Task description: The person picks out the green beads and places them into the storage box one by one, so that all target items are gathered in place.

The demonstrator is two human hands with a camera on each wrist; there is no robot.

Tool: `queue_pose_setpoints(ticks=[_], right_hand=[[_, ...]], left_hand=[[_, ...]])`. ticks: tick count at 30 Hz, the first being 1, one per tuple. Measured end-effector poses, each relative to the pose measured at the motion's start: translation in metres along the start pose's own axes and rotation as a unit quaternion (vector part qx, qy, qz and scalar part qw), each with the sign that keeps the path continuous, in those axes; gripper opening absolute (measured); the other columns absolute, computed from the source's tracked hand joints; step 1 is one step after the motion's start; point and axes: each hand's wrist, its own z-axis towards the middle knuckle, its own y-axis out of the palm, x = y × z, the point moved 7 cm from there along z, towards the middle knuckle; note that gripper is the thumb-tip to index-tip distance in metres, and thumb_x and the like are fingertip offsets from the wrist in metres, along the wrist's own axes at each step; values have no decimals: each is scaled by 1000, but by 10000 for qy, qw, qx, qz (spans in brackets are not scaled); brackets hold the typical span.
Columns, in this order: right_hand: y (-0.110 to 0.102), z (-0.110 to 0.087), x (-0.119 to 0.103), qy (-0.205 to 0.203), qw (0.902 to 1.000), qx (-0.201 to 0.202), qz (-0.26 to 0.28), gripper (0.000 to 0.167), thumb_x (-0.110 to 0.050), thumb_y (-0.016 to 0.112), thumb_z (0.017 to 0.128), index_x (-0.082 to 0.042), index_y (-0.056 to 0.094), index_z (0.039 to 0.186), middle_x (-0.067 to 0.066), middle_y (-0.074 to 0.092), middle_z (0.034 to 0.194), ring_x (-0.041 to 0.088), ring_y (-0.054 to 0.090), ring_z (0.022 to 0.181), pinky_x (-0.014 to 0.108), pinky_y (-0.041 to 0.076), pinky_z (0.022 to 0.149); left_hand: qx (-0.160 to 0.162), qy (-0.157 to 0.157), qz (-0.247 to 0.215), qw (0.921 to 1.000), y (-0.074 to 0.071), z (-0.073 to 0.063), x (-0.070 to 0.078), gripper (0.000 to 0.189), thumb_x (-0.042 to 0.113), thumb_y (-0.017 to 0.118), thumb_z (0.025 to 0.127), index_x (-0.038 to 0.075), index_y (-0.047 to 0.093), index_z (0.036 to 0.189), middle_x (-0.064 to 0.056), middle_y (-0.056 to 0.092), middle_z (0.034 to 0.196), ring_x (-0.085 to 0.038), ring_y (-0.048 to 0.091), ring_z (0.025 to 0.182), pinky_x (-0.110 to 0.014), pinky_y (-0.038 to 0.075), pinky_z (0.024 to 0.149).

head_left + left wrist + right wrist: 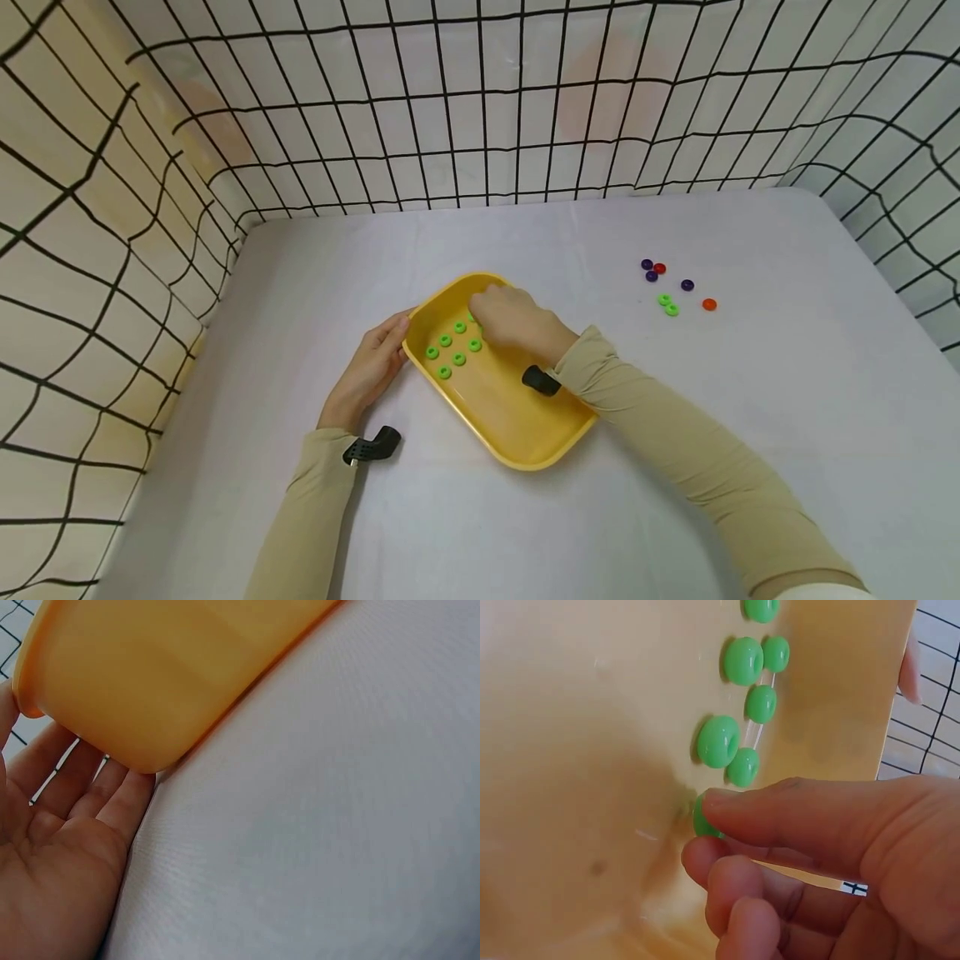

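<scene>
A yellow tray (517, 425) lies at a slant on the white-covered table, its far end turned left. With the thumb at the rim and the fingers against the outer wall, my left hand (372, 367) holds the tray's left corner. Inside the tray my right hand (517, 321) reaches to the far end. There its thumb and forefinger pinch a green ring-shaped bead (705, 816) close over the tray's floor, the bead partly hidden by the thumb. Several more green beads (459, 359) sit beside it in two rows along the tray's left part.
Loose beads lie right of the tray: purple (687, 285), red (659, 268), orange (709, 305) and green (671, 310). Black wire mesh (483, 108) encloses the table at the back and both sides. A black wrist camera (542, 381) hangs over the tray.
</scene>
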Motion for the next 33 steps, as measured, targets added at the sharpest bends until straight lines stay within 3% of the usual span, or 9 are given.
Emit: queue_pose_setpoints(ticks=[11, 18, 24, 33], right_hand=[[0, -2, 2, -67, 10000, -18, 16, 11, 2, 58, 93, -7, 59, 85, 4, 50, 74, 19, 48, 74, 26, 42, 61], [1, -1, 3, -64, 10000, -19, 64, 10, 0, 59, 92, -8, 60, 86, 4, 51, 76, 19, 48, 76, 26, 43, 62], [0, 1, 3, -53, 9999, 39, 80, 19, 0, 59, 91, -10, 55, 76, 2, 44, 67, 17, 44, 67, 24, 37, 54], [-4, 0, 4, -70, 9994, 195, 261, 30, 3, 57, 88, -14, 44, 67, 0, 33, 62, 14, 33, 59, 23, 28, 50]], left_hand=[[27, -41, 45, 10000, 1, -1, 2, 57, 34, 45, 106, -6, 40, 146, -15, 44, 145, -13, 51, 120, -18, 48, 100], [55, -45, 34, 10000, 1, -2, 2, 57, 34, 45, 106, -6, 40, 145, -11, 47, 141, -12, 51, 118, -18, 48, 99], [27, -45, -7, 10000, 2, -3, 2, 58, 34, 45, 106, -8, 39, 145, -5, 51, 135, -11, 52, 115, -18, 48, 98], [23, -72, 29, 10000, 1, -3, 1, 58, 35, 44, 106, -7, 38, 146, -6, 49, 138, -12, 51, 116, -18, 49, 98]])
